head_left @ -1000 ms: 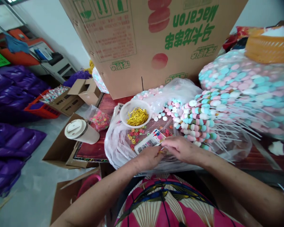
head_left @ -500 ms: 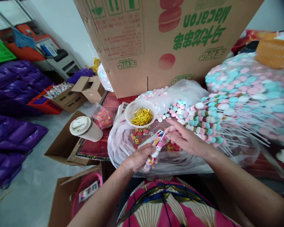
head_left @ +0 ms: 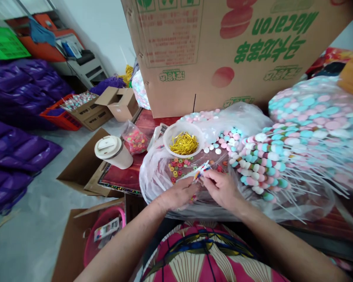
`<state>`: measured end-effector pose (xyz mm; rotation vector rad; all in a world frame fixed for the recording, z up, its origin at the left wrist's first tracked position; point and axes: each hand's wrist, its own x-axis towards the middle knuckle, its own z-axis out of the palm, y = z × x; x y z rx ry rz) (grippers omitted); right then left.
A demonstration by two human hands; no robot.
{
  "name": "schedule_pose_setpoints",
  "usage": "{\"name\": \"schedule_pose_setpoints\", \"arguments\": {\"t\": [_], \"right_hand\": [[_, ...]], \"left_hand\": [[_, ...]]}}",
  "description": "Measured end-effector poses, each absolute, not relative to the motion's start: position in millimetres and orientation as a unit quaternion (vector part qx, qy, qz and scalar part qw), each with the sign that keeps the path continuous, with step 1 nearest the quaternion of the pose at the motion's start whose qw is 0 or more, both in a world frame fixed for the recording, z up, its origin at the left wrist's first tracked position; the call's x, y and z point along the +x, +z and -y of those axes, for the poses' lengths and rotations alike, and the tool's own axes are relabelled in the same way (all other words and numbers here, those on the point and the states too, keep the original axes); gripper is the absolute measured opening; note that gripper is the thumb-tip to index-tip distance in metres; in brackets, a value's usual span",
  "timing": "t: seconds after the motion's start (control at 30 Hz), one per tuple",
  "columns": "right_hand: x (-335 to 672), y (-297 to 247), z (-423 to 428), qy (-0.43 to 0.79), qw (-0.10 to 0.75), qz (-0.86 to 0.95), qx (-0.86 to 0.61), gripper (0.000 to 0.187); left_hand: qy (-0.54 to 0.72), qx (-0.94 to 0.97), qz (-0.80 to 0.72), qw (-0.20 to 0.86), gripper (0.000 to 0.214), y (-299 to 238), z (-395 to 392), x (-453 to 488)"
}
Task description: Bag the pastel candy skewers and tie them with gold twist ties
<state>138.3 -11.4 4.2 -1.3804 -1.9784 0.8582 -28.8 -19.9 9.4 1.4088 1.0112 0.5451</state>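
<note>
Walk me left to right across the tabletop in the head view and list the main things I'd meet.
Lidded cup → small clear bag → white bowl → right hand → bundle of pastel skewers.

The table on my feed is dark red with a wood-grain look, dotty trim along the left front edge. Tall Macaron carton stands at the back, print upside down. On the left I've got a white lidded cup with a little clear bag of pink-red candy just beside it. Most of the front's covered in crinkly clear plastic, and on that I'm seeing a white bowl of gold twist ties, loose candy rings, scattered pastel discs and a big heap of candy skewers.
</note>
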Motion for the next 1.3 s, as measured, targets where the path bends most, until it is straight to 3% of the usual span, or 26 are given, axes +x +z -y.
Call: {"name": "schedule_pose_setpoints", "arguments": {"t": [0.1,0.17,0.23,0.33,0.43,0.57,0.63,0.7,0.73,0.8,0.9,0.97,1.07,1.3], "right_hand": [[149.4,17.6,-1.3,0.010,0.296,0.853,-0.430,0.021],[152.1,22.5,-4.2,-0.082,0.245,0.917,-0.302,0.027],[150.2,21.1,-2.9,-0.094,0.165,0.964,-0.188,0.029],[142.1,10.6,2.6,-0.014,0.067,0.982,-0.174,0.026],[131.6,1.4,9.0,0.230,-0.006,0.931,-0.282,0.017],[119.6,6.3,8.7,0.463,-0.071,0.817,-0.336,0.026],[113.8,17.7,-6.5,0.538,-0.120,0.774,-0.310,0.033],[105.0,31.1,-36.9,0.526,-0.142,0.784,-0.297,0.039],[99.0,36.4,-56.6,0.457,-0.132,0.826,-0.303,0.040],[84.2,40.0,-99.1,0.174,-0.086,0.917,-0.348,0.040],[63.0,27.4,-148.6,0.080,-0.100,0.926,-0.356,0.022],[55.9,15.9,-162.9,0.068,-0.114,0.926,-0.354,0.019],[58.7,9.3,-163.4,0.048,-0.110,0.926,-0.358,0.022],[70.7,17.6,-154.4,0.052,-0.068,0.909,-0.408,0.023]], "left_hand": [[0.210,0.557,-0.496,0.632,0.026,9.3,15.7,-32.5],[0.190,0.545,-0.490,0.653,0.025,10.4,14.5,-35.7],[0.156,0.562,-0.456,0.672,0.027,11.8,14.2,-39.4],[0.058,0.675,-0.396,0.619,0.028,14.9,15.3,-44.7],[0.010,0.803,-0.404,0.438,0.019,21.9,19.4,-50.6],[0.069,0.921,-0.359,0.136,0.009,27.6,30.3,-65.5],[0.139,0.928,-0.339,0.069,0.016,22.0,35.1,-75.0],[0.245,0.878,-0.395,0.115,0.020,11.1,37.3,-82.1],[0.312,0.822,-0.444,0.173,0.021,4.8,37.1,-83.9],[0.444,0.634,-0.541,0.328,0.020,-6.0,34.8,-84.1],[0.520,0.311,-0.588,0.536,0.022,-12.2,28.8,-80.2],[0.513,0.173,-0.579,0.609,0.026,-10.1,25.1,-78.7],[0.520,0.096,-0.560,0.638,0.027,-4.5,20.7,-79.3],[0.564,0.147,-0.521,0.623,0.021,-2.8,16.8,-76.7]]}}
